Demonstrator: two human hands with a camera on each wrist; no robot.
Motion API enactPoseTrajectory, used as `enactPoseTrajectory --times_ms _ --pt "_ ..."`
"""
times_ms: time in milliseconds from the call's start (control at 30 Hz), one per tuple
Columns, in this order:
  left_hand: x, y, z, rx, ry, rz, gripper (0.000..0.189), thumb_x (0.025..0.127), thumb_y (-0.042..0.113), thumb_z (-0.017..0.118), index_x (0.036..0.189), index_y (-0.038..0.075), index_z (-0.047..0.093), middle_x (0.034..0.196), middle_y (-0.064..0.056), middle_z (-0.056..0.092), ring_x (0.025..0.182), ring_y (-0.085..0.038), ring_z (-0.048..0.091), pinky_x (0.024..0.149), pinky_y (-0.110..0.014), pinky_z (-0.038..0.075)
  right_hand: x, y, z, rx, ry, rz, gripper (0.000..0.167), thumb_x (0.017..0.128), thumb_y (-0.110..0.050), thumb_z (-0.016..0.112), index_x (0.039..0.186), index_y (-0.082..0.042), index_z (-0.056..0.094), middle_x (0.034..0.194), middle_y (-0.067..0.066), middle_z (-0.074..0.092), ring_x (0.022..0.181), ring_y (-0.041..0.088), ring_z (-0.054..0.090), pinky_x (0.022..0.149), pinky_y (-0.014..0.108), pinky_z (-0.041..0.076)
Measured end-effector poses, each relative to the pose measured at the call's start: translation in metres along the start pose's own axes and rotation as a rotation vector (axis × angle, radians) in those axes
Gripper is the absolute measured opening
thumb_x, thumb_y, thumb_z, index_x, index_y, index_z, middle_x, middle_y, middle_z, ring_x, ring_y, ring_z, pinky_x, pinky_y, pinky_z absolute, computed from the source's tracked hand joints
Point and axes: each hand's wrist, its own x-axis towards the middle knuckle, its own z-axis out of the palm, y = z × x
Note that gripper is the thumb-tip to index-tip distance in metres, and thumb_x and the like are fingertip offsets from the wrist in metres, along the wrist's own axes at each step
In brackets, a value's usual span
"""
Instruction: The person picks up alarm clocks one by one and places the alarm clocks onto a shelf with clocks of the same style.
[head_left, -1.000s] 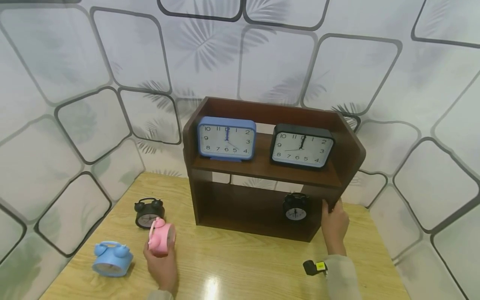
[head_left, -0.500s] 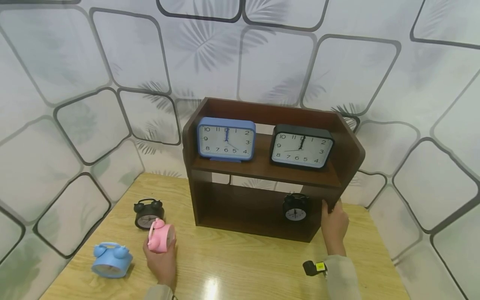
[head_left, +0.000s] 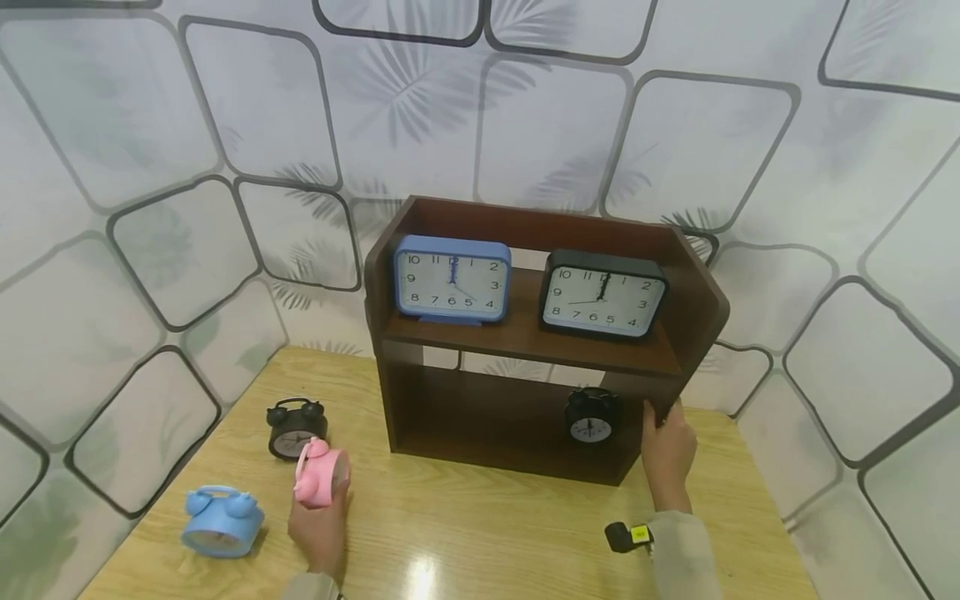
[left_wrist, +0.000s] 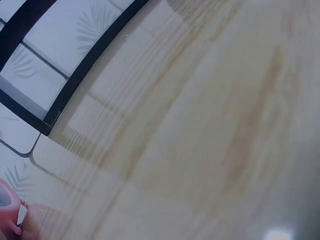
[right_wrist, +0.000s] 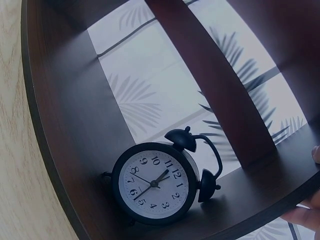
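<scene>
My left hand (head_left: 318, 529) holds a pink twin-bell alarm clock (head_left: 322, 477), turned so its dial faces right. Only a corner of that pink clock (left_wrist: 5, 202) shows in the left wrist view. Just behind it on the table stands a black twin-bell alarm clock (head_left: 297, 433), and a light blue one (head_left: 222, 525) stands to its left. My right hand (head_left: 669, 454) grips the right side panel of a dark brown two-tier shelf (head_left: 480, 408). Another black twin-bell alarm clock (right_wrist: 155, 182) stands on the lower tier, near that panel.
On the upper tier are a blue rectangular clock (head_left: 452, 279) at left and a black rectangular clock (head_left: 603, 293) at right. The shelf stands at the back of the wooden table (head_left: 480, 533), before a patterned wall (head_left: 555, 133). A small black-and-yellow item (head_left: 628, 536) is beside the right sleeve.
My left wrist and sleeve have shifted slightly left, with the pink clock staying in nearly the same place. The right hand keeps its hold on the shelf's side panel.
</scene>
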Motion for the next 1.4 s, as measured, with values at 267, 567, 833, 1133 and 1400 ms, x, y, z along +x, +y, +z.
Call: enactPoseTrajectory --times_ms 267,567,833,1133,1400 --pt "0.002 0.002 -0.007 -0.051 -0.047 -0.047 0.066 0.074 0.025 0.079 0.131 0.001 0.053 0.116 -0.026 0.062 0.081 0.006 0.048 0.074 -0.009 0.035 -0.001 0.001 0.002 -0.006 -0.005 0.002 0.028 0.09 -0.016 0.059 0.101 0.009 0.054 0.08 0.037 0.062 0.073 0.057 0.057 0.063 0.061 0.041" --pt "0.005 0.002 -0.011 0.012 -0.01 -0.009 0.065 0.072 0.023 0.08 0.126 -0.003 0.056 0.112 -0.029 0.063 0.077 0.012 0.042 0.073 -0.01 0.035 -0.001 0.002 0.003 -0.003 0.001 -0.005 0.027 0.089 -0.015 0.059 0.101 0.009 0.054 0.078 0.037 0.062 0.071 0.056 0.057 0.062 0.061 0.041" --pt "0.003 0.01 -0.012 0.028 -0.024 0.032 0.063 0.073 0.027 0.08 0.124 -0.002 0.058 0.107 -0.025 0.065 0.071 0.018 0.042 0.067 -0.007 0.035 0.0 0.001 0.003 -0.002 0.007 -0.001 0.026 0.089 -0.014 0.059 0.099 0.009 0.053 0.077 0.035 0.062 0.069 0.055 0.058 0.061 0.061 0.041" --pt "-0.004 0.02 -0.008 0.048 0.011 0.148 0.052 0.069 0.025 0.082 0.11 -0.002 0.066 0.092 -0.024 0.069 0.065 0.021 0.041 0.061 -0.005 0.036 0.0 0.0 0.002 0.001 0.008 -0.005 0.027 0.089 -0.014 0.059 0.098 0.01 0.053 0.077 0.037 0.062 0.07 0.056 0.057 0.061 0.061 0.041" --pt "-0.019 0.031 0.001 0.112 -0.028 0.233 0.046 0.066 0.016 0.083 0.101 -0.009 0.066 0.086 -0.027 0.069 0.069 -0.015 0.061 0.059 -0.012 0.04 -0.001 0.0 0.0 0.01 0.013 -0.008 0.025 0.089 -0.013 0.06 0.098 0.009 0.054 0.077 0.035 0.062 0.068 0.054 0.058 0.06 0.06 0.041"
